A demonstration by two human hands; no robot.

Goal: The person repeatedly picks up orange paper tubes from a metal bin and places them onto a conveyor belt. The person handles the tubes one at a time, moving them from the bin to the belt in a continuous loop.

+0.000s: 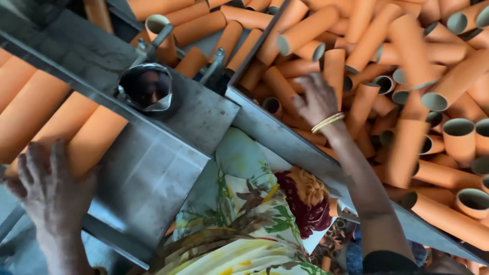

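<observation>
- Dozens of orange cardboard tubes (pixel 407 102) lie heaped in the bin on the right, open ends pointing every way.
- The right hand (pixel 316 99), a bangle at its wrist, reaches over the bin's metal edge (pixel 285 140) into the heap; its fingers curl down among the tubes, but I cannot tell whether they have closed on one.
- The left hand (pixel 48 181) lies spread and flat on the end of a row of tubes (pixel 61 122) in the metal tray (pixel 147 178).
- The round metal socket (pixel 146 87) sits between both hands.
- Risk, as I judge it: the loose heap could slide and spill, or a forearm could scrape the sharp edge.
</observation>
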